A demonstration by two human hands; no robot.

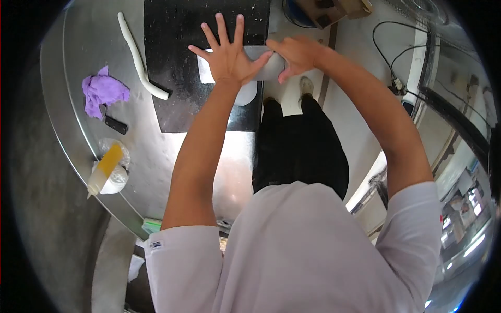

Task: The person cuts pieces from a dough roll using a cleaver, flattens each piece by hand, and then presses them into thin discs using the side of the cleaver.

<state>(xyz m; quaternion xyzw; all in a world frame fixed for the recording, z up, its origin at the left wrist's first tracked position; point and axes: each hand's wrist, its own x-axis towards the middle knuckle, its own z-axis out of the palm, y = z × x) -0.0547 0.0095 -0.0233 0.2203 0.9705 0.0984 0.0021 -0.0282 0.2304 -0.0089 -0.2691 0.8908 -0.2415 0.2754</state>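
My left hand lies flat with fingers spread on top of a wide, flat grey metal blade. My right hand is closed around the blade's right end, and any handle is hidden inside it. The blade lies over the black board, its left part shining white. Just below my left palm, a pale round disc, possibly dough, shows partly from under the blade. Left of the hands, a long white rope of dough rests across the board's left edge and the metal table.
On the metal table at left are a purple cloth, a black handle beside it, and a squeeze bottle of yellow liquid lying on clear plastic. A cardboard box is at the top right, with black cables nearby.
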